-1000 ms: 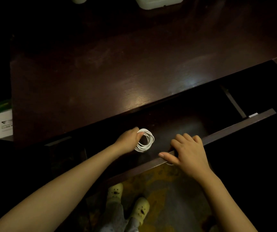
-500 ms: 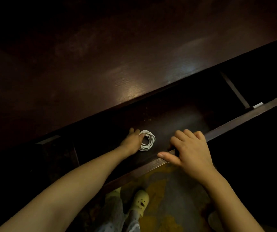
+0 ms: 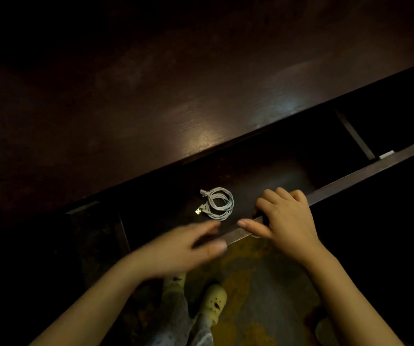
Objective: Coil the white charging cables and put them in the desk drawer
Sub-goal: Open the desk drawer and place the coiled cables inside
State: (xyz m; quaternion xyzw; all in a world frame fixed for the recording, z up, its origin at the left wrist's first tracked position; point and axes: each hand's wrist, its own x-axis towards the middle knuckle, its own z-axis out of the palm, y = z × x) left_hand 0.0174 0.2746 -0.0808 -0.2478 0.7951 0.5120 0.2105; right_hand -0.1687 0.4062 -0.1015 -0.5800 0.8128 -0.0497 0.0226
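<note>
A dim room holds a dark wooden desk point(image 3: 151, 96) whose drawer point(image 3: 363, 174) stands open. The right hand point(image 3: 286, 221) grips the drawer's front rim, fingers curled over it. The left hand point(image 3: 181, 248), badly blurred, seems spread and empty above that rim. The coiled white charging cable point(image 3: 218, 204) lies on the drawer floor, touching neither hand. Pale clogs point(image 3: 214, 302) stand below.

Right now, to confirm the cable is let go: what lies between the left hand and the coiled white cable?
Head view: only bare dark drawer floor lies between the coiled white cable and the left hand, which holds nothing.
</note>
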